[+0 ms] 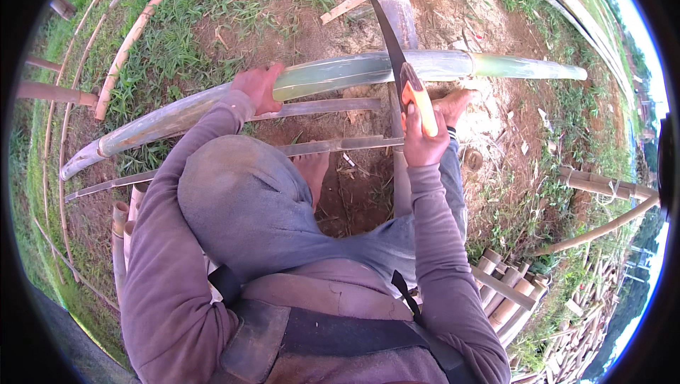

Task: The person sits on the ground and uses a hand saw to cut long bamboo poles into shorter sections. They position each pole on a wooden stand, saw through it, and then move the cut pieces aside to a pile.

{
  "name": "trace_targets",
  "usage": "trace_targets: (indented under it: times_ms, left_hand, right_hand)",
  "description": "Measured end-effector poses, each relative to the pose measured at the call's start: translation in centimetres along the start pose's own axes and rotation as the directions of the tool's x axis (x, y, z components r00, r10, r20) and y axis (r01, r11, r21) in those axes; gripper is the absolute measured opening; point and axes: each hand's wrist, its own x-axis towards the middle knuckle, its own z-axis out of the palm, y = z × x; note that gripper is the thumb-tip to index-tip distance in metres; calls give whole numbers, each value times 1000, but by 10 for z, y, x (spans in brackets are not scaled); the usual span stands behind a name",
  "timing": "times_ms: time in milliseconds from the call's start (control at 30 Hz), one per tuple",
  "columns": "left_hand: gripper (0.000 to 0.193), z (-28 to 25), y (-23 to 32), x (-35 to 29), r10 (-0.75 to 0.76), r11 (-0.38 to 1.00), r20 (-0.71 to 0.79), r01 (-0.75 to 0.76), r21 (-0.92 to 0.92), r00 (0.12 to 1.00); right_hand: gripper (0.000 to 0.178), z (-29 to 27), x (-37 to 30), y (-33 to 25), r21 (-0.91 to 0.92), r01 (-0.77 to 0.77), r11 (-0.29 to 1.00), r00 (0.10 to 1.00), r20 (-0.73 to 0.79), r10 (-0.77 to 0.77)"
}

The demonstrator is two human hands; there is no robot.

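A long, thick green bamboo pole (329,76) with pale patches runs crosswise in front of me. My left hand (261,88) is closed round it, left of the middle. In my right hand (425,139) is a handsaw (388,26), gripped by its orange and black handle. Its dark, tapering blade points away from me and crosses the bamboo right of the middle. Whether the teeth have cut into the bamboo cannot be made out. Beneath the crossing lies another bamboo pole (398,12), running away from me.
Split bamboo strips (340,144) lie crosswise between my legs and the pole. My bare foot (455,105) rests near the saw handle. Cut bamboo lengths (513,295) are stacked at the right, with a bamboo frame (602,184) beyond. Long poles (142,26) lie on grass at the left.
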Motion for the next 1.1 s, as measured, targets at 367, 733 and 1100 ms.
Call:
trace_targets:
  times_ms: [367,733,1100]
  left_hand:
    - [81,-3,-7,-12,-13,999,18,13,-31,1000]
    - [82,-6,-9,-11,-37,999,21,37,-3,999]
    - [88,-3,3,-2,-7,1000,13,7,16,1000]
  right_hand:
    - [28,-119,-150,-29,-111,23,994,1000,-15,-25]
    - [20,-61,-75,-16,-88,-120,989,989,77,126]
    - [17,0,6,-7,-14,50,999,998,28,-49]
